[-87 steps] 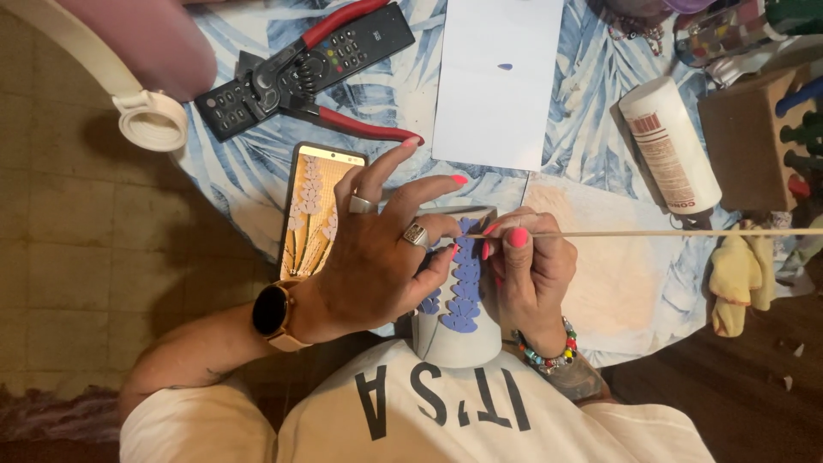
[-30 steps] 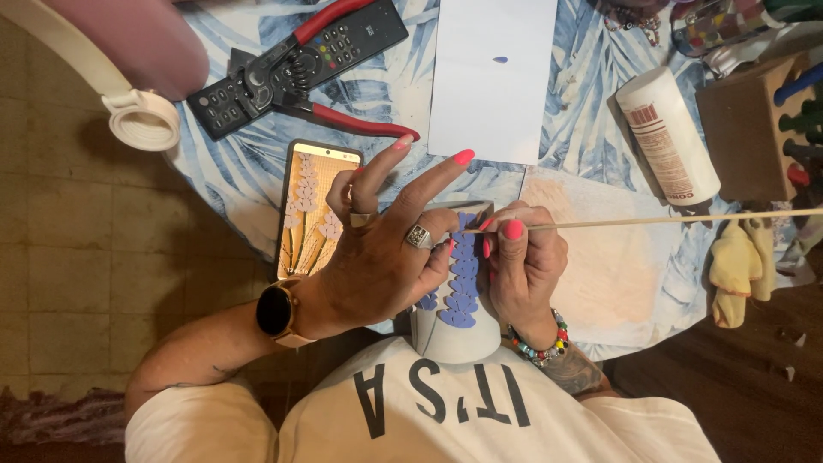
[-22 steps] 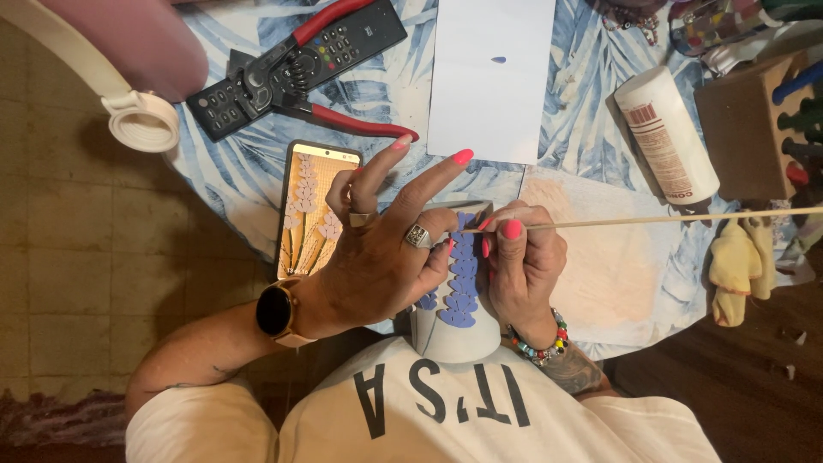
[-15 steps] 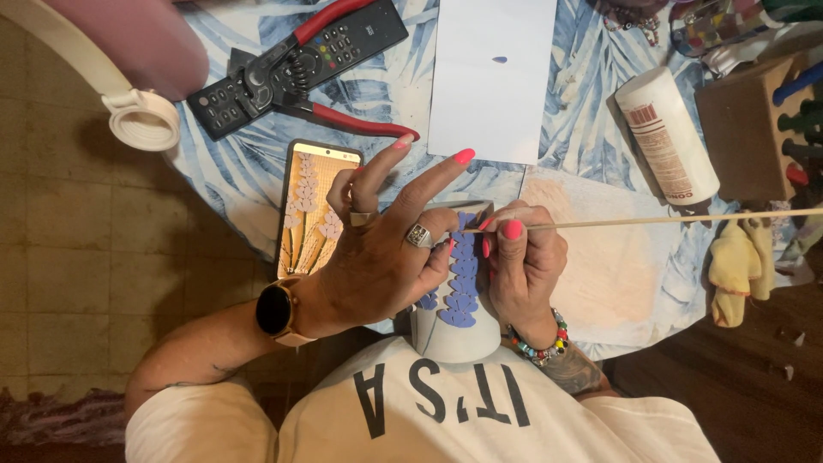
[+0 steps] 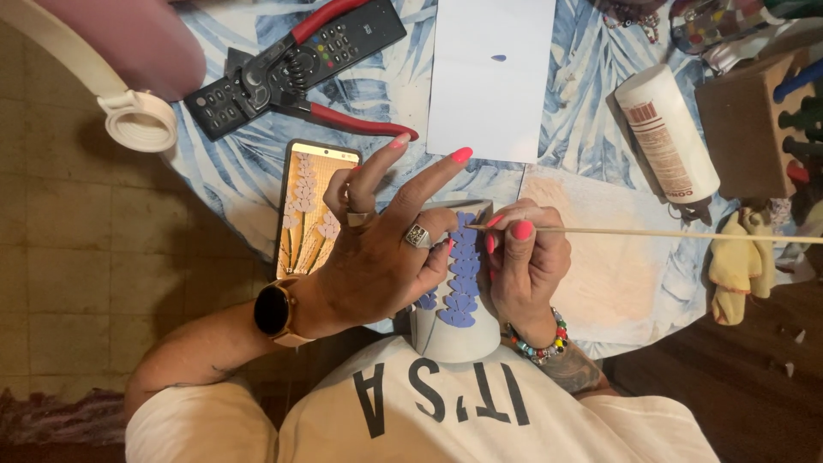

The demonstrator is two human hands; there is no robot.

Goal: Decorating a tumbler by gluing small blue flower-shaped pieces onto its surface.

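A grey vase (image 5: 459, 339) lies on its side against my body, with rows of blue-purple petal dabs painted along it. My left hand (image 5: 381, 249) wraps over its upper left side, index and middle fingers lifted and spread. My right hand (image 5: 525, 266) pinches a long thin wooden stick (image 5: 669, 232) between thumb and fingers, and the stick's tip touches the vase near its rim by the top petals. The stick runs far out to the right. A phone (image 5: 313, 206) showing a picture of purple flower stems lies just left of my left hand.
A white sheet (image 5: 493, 86) with one small blue paint drop lies ahead. Red-handled pliers (image 5: 300, 77) rest on a black remote (image 5: 296, 64). A white glue bottle (image 5: 669, 133), a wooden block with paint pens (image 5: 754, 120) and a yellow cloth (image 5: 737, 266) lie right.
Both hands stay on the vase and stick. The stick tip has shifted slightly along the petal row, and my left fingers lifted a little.
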